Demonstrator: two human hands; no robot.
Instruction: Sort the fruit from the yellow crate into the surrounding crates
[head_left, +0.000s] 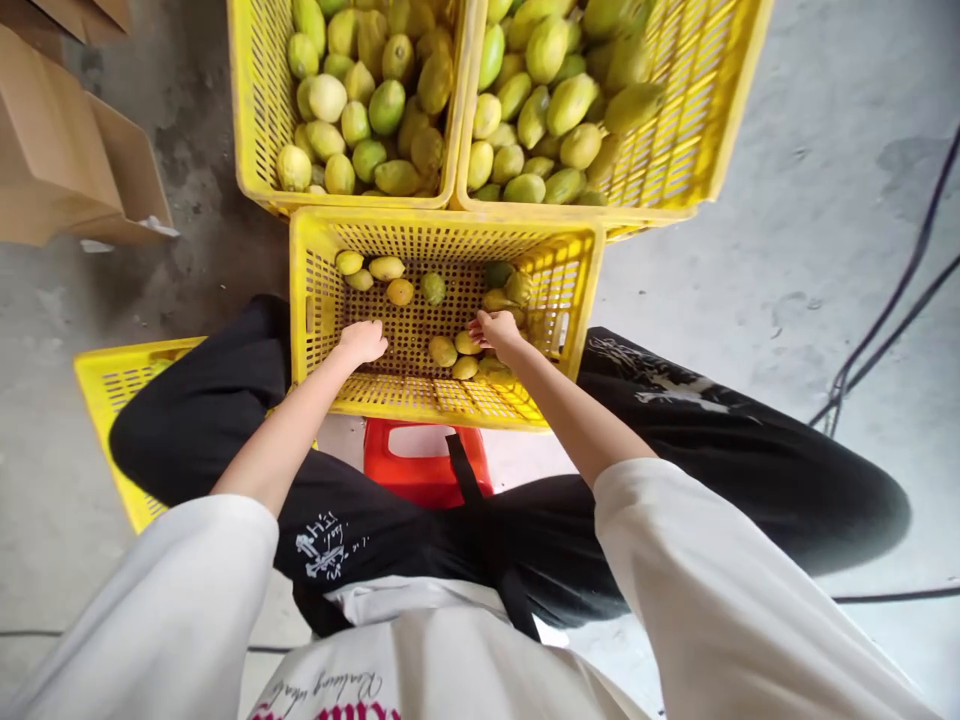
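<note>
Both hands reach into a yellow plastic crate [450, 222] between my knees. Over its left part is my left hand [364, 342], its fingers curled downward; whether anything is in them is hidden. My right hand [495, 332] is above fruit at the crate's right side, fingers bent and partly apart, near a yellow fruit [466, 343]. Several yellow-green fruits lie on the crate floor: a small group [386, 268] at the upper left, an orange-yellow one [400, 292], a green round one [433, 288] in the middle, and more along the right side.
Two larger yellow crates, left [345, 200] and right [585, 212], hold many green-yellow fruits beyond the near crate. Another yellow crate [112, 385] stands by my left knee. A red stool [427, 480] is beneath me. Cardboard boxes [60, 130] lie upper left; black cables [892, 325] cross at right.
</note>
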